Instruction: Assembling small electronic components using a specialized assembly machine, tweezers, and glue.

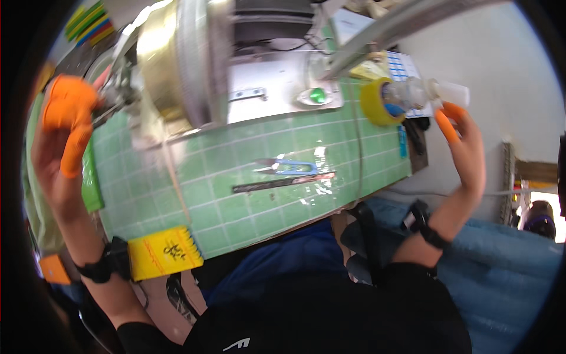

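At the upper left, my left hand [59, 141], with orange finger covers, is closed beside a blurred metal fitting [121, 94] on a machine with a large brass-coloured drum [159, 62]. What its fingers hold, if anything, is hidden. My right hand [466, 144], also with orange finger covers, is raised at the right. Its fingertips close on a small white bottle [453, 93] lying sideways. Left of that bottle are a clear glass vessel [407, 94] and a yellow roll of tape [371, 101]. Blue-handled thread snips [289, 167] lie mid-table above a dark flat strip [277, 183].
A green tiled-pattern mat [236, 218] covers the table. A yellow spiral notebook [165, 252] lies at its near left corner. Behind stands a white base plate [259, 79] with a small dish holding something green [318, 95]. A grey metal bar [401, 26] slants across the upper right.
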The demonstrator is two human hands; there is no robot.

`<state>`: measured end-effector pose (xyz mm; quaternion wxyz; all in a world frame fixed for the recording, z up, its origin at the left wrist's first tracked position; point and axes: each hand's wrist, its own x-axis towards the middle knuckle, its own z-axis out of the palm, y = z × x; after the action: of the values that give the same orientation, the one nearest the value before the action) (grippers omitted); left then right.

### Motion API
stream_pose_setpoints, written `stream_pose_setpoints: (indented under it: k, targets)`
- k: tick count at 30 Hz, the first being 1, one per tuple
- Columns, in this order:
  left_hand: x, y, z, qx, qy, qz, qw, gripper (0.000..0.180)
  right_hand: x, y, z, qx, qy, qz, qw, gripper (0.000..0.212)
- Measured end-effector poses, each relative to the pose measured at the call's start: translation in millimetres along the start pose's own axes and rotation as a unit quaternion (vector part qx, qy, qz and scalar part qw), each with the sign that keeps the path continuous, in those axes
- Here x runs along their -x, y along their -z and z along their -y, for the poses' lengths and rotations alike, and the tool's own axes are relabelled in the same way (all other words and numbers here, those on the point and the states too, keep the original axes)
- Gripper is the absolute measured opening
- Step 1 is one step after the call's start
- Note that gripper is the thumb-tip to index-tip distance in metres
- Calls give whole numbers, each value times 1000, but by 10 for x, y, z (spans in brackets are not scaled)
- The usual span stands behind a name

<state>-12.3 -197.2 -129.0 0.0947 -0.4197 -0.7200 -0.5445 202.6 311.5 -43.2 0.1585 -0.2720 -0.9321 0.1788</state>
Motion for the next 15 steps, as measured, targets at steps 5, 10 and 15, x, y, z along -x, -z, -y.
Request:
stream_pose_setpoints:
  k: [5, 10, 15]
  targets:
    - [-110, 5, -183, -43, -3, 26, 999, 15, 660, -186, 746, -70, 139, 276, 948, 23]
    - [-46, 75, 74, 49, -39, 24, 998, 26, 987, -1122, 1179, -26, 304, 298, 904, 19]
    - [-188, -245, -142, 188, -38, -28, 981, 20, 1136, -1210, 1381, 92, 352, 322, 874, 18]
